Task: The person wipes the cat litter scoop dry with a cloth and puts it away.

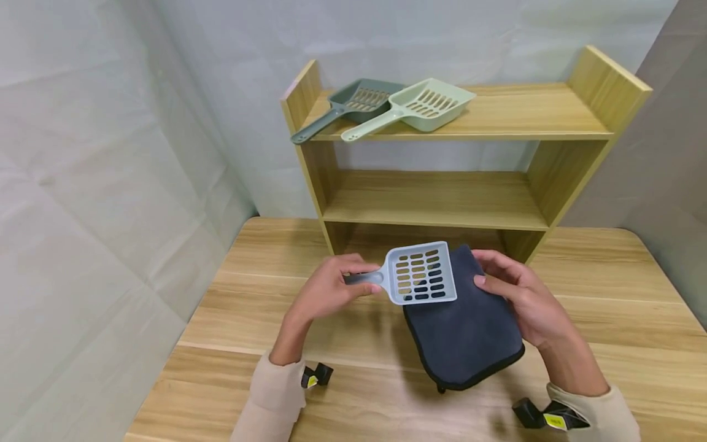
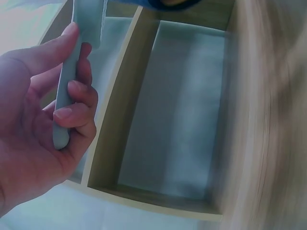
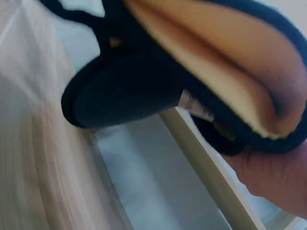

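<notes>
My left hand [image 1: 334, 285] grips the handle of a pale grey-blue litter scoop [image 1: 390, 282], whose slotted pan points right. In the left wrist view, the fingers wrap round the scoop's handle [image 2: 64, 96]. A dark navy fabric piece with black edging [image 1: 469, 337] hangs from my right hand [image 1: 525, 294], the thumb on its face and the fingers behind its upper right edge. The scoop's pan overlaps its upper left part in the head view. From the right wrist, the fabric piece [image 3: 124, 91] shows a tan inner side, a small label and a black strap.
A wooden shelf unit [image 1: 436, 215] stands at the back of the wooden table [image 1: 248, 319]. On its top board lie a dark green-grey litter scoop [image 1: 317, 126] and a pale green one [image 1: 375, 124], handles jutting over the front edge. Pale cloth hangs behind and to the left.
</notes>
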Demonstrator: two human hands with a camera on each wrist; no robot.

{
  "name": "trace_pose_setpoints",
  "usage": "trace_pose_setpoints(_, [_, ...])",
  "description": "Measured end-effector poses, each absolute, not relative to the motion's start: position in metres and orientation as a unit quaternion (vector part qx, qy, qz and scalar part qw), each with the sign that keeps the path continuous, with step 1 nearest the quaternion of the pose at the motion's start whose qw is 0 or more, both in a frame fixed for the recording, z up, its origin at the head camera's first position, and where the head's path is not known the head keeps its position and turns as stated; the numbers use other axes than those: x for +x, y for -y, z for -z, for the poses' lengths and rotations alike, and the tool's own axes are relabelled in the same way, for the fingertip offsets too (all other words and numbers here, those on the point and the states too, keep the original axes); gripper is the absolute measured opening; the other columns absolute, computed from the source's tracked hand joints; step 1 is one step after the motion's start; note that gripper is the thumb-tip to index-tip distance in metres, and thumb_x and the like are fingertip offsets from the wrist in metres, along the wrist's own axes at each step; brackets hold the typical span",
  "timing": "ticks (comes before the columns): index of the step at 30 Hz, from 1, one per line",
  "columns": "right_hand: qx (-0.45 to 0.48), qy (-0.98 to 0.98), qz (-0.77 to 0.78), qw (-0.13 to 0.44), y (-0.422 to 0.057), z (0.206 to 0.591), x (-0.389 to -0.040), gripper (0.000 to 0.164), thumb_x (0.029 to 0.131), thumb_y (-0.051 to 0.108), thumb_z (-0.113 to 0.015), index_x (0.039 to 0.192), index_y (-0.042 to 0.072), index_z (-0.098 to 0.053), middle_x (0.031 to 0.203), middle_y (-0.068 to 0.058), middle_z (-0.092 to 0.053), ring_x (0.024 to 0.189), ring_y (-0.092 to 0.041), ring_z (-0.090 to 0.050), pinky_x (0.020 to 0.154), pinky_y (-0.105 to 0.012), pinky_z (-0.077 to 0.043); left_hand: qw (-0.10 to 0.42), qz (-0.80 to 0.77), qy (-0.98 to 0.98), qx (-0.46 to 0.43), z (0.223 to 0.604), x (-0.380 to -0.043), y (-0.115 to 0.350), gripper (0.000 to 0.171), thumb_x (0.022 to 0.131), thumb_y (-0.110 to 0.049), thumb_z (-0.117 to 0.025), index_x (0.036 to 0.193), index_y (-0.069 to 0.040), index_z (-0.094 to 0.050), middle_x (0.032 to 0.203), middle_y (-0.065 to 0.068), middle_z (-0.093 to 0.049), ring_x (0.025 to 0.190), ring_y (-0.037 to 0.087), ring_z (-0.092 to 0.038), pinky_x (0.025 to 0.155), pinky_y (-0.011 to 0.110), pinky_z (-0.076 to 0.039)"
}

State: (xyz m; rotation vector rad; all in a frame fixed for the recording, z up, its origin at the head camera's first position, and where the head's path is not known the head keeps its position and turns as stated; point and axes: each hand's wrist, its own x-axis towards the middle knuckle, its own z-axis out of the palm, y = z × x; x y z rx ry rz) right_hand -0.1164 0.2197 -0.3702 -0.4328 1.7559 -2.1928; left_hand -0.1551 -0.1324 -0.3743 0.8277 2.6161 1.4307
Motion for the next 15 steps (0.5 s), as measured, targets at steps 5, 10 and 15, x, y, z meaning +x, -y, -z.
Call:
trace_pose_setpoints(5, [-0.16,-0.59,0.774,0.167,-0.219,0.369,-0.115,0.037,0.109,-0.003,-0.051,0.139,0.016,-0.061,0.122,0.001,-0.07,0.103,-0.014,-0.074,0.081,-0.031,-0.065,-0.007,-0.479,-0.845,0.236,0.375,-0.158,0.133,0.033,0.09,-0.014,-0.088,0.121,-0.006,-0.082,0.1,0.006,-0.077,0.082,0.017,-0.061,0.072,0.025,-0.049])
trace_pose_setpoints(10, [-0.159,-0.568,0.787,0.183,-0.213,0.371,-0.114,0.033,0.109,-0.005,-0.05,0.131,0.017,-0.062,0.117,0.003,-0.072,0.098,-0.012,-0.076,0.077,-0.029,-0.064,-0.053,-0.494,-0.838,0.226,0.377,-0.158,0.127,0.034,0.086,-0.012,-0.091,0.118,-0.006,-0.083,0.095,0.006,-0.077,0.08,0.016,-0.061,0.069,0.024,-0.048])
trace_pose_setpoints(15, [-0.137,-0.561,0.793,0.193,-0.203,0.374,-0.113,0.028,0.109,-0.002,-0.052,0.13,0.016,-0.06,0.115,0.001,-0.073,0.09,-0.013,-0.078,0.071,-0.029,-0.065,-0.081,-0.527,-0.816,0.226,0.382,-0.157,0.118,0.037,0.084,-0.01,-0.093,0.119,-0.005,-0.082,0.093,0.008,-0.078,0.082,0.014,-0.064,0.071,0.025,-0.05])
